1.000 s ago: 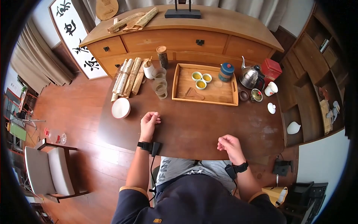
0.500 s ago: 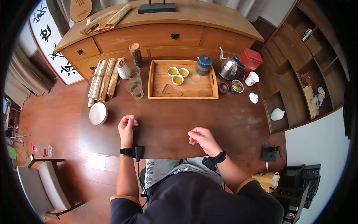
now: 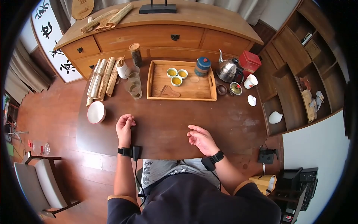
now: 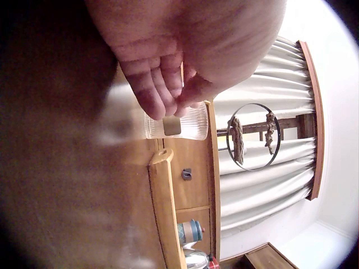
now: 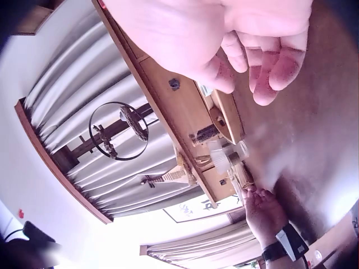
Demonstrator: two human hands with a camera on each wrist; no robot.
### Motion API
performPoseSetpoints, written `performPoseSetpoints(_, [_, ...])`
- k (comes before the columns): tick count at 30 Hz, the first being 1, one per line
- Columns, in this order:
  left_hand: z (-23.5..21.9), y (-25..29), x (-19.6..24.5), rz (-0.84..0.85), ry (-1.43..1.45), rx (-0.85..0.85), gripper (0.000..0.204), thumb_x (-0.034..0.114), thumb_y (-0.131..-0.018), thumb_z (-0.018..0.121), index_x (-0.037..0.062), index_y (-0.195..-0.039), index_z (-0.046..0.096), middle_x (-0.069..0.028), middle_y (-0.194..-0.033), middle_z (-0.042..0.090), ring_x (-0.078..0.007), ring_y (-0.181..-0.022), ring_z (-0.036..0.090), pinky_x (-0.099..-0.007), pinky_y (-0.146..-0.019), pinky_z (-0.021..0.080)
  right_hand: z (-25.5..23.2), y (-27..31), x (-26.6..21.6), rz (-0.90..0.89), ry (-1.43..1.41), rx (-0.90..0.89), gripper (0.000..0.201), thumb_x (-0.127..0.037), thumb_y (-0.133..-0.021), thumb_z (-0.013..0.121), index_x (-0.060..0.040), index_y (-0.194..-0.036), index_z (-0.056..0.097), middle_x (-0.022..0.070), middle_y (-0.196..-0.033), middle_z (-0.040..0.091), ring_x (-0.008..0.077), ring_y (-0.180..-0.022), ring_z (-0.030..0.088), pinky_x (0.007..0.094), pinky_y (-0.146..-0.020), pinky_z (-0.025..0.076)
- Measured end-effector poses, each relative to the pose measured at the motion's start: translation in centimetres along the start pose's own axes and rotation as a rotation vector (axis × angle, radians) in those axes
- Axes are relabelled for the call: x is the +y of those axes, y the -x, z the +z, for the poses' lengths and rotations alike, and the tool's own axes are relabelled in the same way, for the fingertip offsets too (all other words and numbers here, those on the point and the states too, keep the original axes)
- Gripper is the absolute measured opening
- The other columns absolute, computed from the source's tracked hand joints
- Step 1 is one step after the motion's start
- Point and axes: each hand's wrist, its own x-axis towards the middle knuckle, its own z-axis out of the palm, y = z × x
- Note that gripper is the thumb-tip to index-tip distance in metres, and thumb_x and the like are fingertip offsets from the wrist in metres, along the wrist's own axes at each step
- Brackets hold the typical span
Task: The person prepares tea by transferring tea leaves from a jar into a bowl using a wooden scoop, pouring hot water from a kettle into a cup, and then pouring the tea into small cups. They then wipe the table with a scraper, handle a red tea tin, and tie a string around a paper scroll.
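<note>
My left hand (image 3: 124, 127) rests near the front of the brown table (image 3: 160, 123), its fingers loosely curled and holding nothing. Nearest to it is a white bowl (image 3: 96, 112) to its left. Farther off stand clear glasses (image 3: 135, 90) in a row. Over the table's front part, my right hand (image 3: 202, 140) has its index finger stretched out and its other fingers loosely bent, with nothing in it. Beyond both hands lies a wooden tray (image 3: 153, 96) bearing three small cups (image 3: 176, 80) of yellowish tea, a blue lidded jar (image 3: 203, 67) and a flat wooden piece (image 3: 170, 91).
Right of the tray stand a steel kettle (image 3: 228, 70), a red tin (image 3: 250, 62), a lidless gaiwan (image 3: 235, 88), a white cup (image 3: 250, 81) and a white lid (image 3: 251, 100). Bamboo scrolls (image 3: 102, 78) and a corked jar (image 3: 135, 55) are at the back left.
The head view has swung, so the table sits farther left in it. My right hand has come inward over the table, and its index finger has straightened. The objects have stayed put.
</note>
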Motion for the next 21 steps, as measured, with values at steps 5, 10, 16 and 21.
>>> performPoseSetpoints(5, [0.30, -0.06, 0.30, 0.002, -0.035, 0.007, 0.016, 0.005, -0.102, 0.068, -0.0006, -0.117, 0.069, -0.0061, -0.102, 0.074, -0.0096, -0.084, 0.066, -0.0245, -0.076, 0.056, -0.12, -0.23, 0.35, 0.018, 0.053, -0.015, 0.021, -0.017, -0.106, 0.063, -0.0045, -0.121, 0.068, 0.0047, -0.098, 0.071, 0.0130, -0.080, 0.067, 0.0268, -0.071, 0.052])
performPoseSetpoints(10, [0.07, -0.11, 0.34, -0.004, -0.054, -0.029, 0.013, 0.010, -0.101, 0.070, -0.0001, -0.110, 0.071, -0.0040, -0.094, 0.074, -0.0092, -0.083, 0.067, -0.0239, -0.075, 0.055, -0.49, -0.50, 0.61, 0.001, 0.045, -0.016, 0.020, -0.019, -0.106, 0.063, -0.0052, -0.119, 0.069, 0.0043, -0.097, 0.071, 0.0128, -0.079, 0.067, 0.0267, -0.071, 0.052])
performPoseSetpoints(16, [0.17, -0.05, 0.36, 0.008, -0.007, 0.000, 0.012, 0.013, -0.101, 0.071, 0.0009, -0.105, 0.070, -0.0025, -0.092, 0.071, -0.0087, -0.082, 0.065, -0.0236, -0.075, 0.054, -0.28, -0.48, 0.50, 0.009, 0.046, -0.001, 0.018, -0.019, -0.106, 0.063, -0.0057, -0.117, 0.069, 0.0040, -0.096, 0.071, 0.0126, -0.079, 0.067, 0.0272, -0.071, 0.052])
performPoseSetpoints(21, [0.43, 0.09, 0.64, 0.017, -0.031, -0.003, 0.012, 0.013, -0.101, 0.072, 0.0021, -0.106, 0.069, -0.0013, -0.093, 0.070, -0.0082, -0.082, 0.064, -0.0231, -0.074, 0.053, -0.26, -0.50, 0.68, 0.001, 0.044, -0.006, 0.018, -0.020, -0.106, 0.065, -0.0058, -0.116, 0.069, 0.0038, -0.096, 0.071, 0.0127, -0.078, 0.067, 0.0267, -0.071, 0.052])
